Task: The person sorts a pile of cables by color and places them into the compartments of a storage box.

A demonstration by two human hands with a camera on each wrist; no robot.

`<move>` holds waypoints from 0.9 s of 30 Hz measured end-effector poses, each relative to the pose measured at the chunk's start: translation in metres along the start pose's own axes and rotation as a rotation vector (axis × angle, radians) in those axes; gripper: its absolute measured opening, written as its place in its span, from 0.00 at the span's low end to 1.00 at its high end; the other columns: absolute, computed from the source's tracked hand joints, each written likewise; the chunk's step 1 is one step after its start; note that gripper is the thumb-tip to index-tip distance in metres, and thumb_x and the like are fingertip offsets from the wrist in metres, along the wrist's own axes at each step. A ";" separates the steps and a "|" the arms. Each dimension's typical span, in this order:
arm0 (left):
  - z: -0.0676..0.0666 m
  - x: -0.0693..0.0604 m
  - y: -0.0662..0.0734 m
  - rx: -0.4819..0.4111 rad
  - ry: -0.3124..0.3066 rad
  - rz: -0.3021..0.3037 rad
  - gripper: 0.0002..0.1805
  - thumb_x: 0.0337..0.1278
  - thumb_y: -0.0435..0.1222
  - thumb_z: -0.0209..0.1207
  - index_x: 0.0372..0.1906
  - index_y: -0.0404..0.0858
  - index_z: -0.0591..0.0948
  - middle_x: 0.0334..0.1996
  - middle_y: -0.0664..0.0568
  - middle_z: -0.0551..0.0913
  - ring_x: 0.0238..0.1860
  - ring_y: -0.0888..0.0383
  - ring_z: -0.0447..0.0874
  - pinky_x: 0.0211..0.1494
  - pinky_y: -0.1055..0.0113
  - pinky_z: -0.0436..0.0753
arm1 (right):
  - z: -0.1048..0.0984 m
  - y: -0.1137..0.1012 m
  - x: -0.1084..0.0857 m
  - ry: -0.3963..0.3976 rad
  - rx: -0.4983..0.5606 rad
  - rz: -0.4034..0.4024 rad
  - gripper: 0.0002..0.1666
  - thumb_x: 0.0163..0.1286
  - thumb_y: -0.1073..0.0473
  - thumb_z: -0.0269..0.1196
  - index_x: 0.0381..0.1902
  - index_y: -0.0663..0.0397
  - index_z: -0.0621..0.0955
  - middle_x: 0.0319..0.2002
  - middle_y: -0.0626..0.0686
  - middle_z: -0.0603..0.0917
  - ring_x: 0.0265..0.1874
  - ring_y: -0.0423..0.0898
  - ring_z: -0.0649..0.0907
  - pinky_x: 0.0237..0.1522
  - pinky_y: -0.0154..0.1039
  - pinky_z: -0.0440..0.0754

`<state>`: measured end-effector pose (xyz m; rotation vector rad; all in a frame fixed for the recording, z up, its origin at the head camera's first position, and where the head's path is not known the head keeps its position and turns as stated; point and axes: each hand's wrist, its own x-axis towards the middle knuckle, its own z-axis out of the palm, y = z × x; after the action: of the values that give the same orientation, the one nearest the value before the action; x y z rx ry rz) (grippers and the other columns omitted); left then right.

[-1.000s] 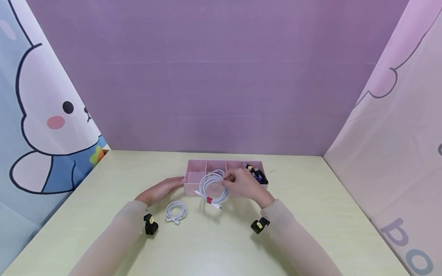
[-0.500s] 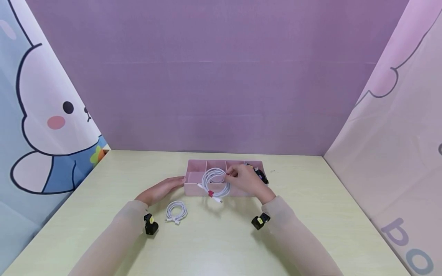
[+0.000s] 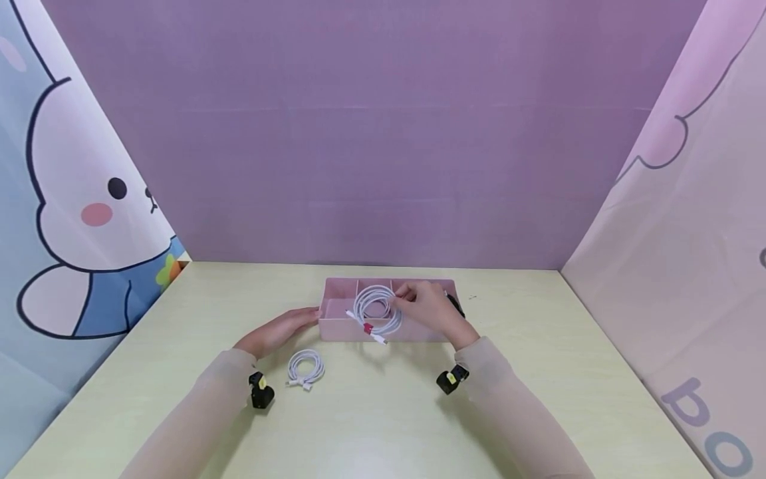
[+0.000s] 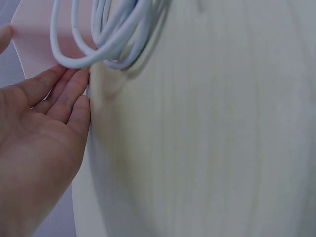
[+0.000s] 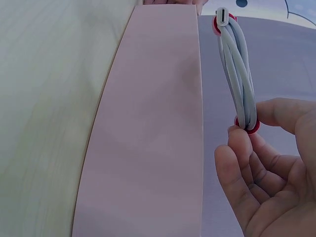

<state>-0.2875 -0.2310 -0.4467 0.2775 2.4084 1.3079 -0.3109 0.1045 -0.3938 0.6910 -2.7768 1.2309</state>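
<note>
In the head view my right hand (image 3: 427, 309) pinches a coiled white charging cable (image 3: 391, 324) between thumb and fingertips, above the pink divided box (image 3: 338, 328). Red ties bind the coil; in the right wrist view the cable (image 5: 238, 74) hangs above the box's rim, its USB-C-like plug facing the camera. My left hand (image 3: 280, 331) touches the left end of the box with its fingers extended, also plain in the left wrist view, where the hand (image 4: 44, 133) lies by the pink wall. A second coiled white cable (image 3: 320, 368) lies on the table before the box.
Black cables (image 3: 456, 305) sit in the box's right compartment, mostly hidden by my right hand. Behind the pale wooden table (image 3: 371, 426) stands a purple backdrop (image 3: 383, 133), with printed cloths at both sides.
My right hand has carried the coiled cable slightly rightward and up in the head view, over the box, covering more of the black cables. My left hand has stayed against the box.
</note>
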 end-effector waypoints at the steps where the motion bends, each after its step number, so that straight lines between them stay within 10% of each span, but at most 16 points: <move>1: 0.000 0.000 0.000 0.001 0.001 0.001 0.38 0.74 0.62 0.40 0.78 0.45 0.61 0.78 0.46 0.55 0.78 0.41 0.42 0.74 0.34 0.39 | 0.000 0.000 0.000 -0.001 0.009 0.000 0.06 0.68 0.55 0.68 0.36 0.50 0.86 0.30 0.43 0.85 0.30 0.42 0.82 0.35 0.39 0.81; 27: -0.001 0.001 -0.002 0.005 0.008 -0.011 0.39 0.74 0.63 0.40 0.78 0.44 0.61 0.78 0.45 0.55 0.78 0.40 0.42 0.74 0.33 0.39 | -0.004 0.003 0.009 0.043 0.010 0.050 0.08 0.67 0.53 0.69 0.37 0.52 0.85 0.30 0.47 0.85 0.30 0.44 0.82 0.29 0.37 0.81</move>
<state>-0.2887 -0.2323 -0.4478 0.2606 2.4170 1.3003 -0.3211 0.1056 -0.3916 0.5918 -2.7720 1.2531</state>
